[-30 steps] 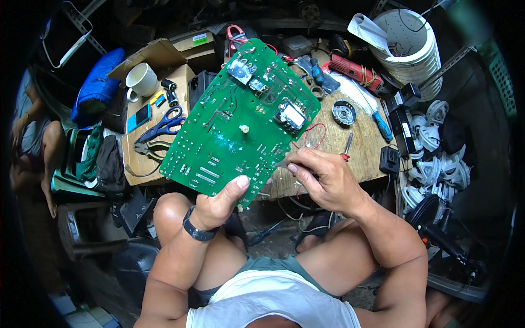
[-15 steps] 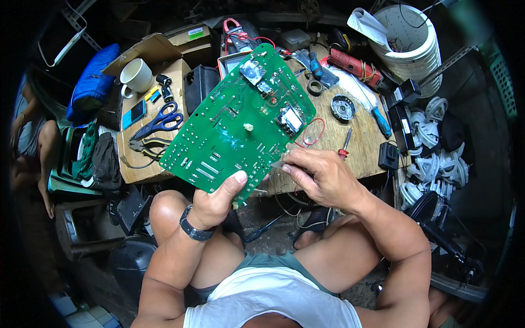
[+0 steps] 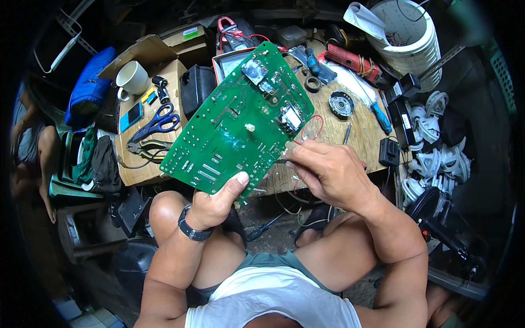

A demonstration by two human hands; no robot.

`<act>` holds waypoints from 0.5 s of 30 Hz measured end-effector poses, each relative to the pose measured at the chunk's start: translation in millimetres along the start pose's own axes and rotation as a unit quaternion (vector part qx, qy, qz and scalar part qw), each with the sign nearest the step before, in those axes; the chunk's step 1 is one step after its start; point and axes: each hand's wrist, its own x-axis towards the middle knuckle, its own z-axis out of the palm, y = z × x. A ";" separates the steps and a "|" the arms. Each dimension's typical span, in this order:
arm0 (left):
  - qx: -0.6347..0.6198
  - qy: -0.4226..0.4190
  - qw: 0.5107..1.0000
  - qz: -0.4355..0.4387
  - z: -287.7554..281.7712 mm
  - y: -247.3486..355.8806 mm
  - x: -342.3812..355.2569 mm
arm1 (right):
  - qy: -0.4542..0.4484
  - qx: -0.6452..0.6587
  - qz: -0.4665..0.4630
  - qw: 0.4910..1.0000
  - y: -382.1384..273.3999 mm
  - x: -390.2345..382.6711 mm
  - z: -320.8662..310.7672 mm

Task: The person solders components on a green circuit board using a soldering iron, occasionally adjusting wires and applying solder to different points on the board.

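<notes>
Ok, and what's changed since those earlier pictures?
The top of the green circuit board has swung slightly right, showing more of the black case. The right hand has shifted slightly right, covering much of the red-handled tool. The left hand still holds the board; nothing was visibly let go.

- Bench [image 3: 363,143]: pale, stained wood, right of the frame's centre
- Dark, disc-shaped part [image 3: 342,105] flat on the wood, upper right of centre
- Dark ring [image 3: 312,83], just left and above the disc
- Blue-handled screwdriver [image 3: 381,118], slanting toward the right edge of the wood
- Small black box [image 3: 389,154], at the lower right corner
- Cardboard [image 3: 147,174], left of centre, carrying a white mug [image 3: 132,77], blue-handled scissors [image 3: 157,121] and pliers [image 3: 150,148]
</notes>
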 end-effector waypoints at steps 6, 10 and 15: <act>0.021 -0.016 0.999 -0.020 -2.8 5.8 -1.2 | -0.010 0.015 0.012 1.000 2.9 -1.8 2.9; 0.005 -0.018 1.000 -0.015 -2.5 4.1 -1.9 | -0.015 0.047 0.004 0.999 7.1 -1.6 5.2; -0.036 -0.024 0.999 0.001 -1.5 5.2 -2.0 | -0.016 0.063 0.008 0.998 7.5 -0.5 8.8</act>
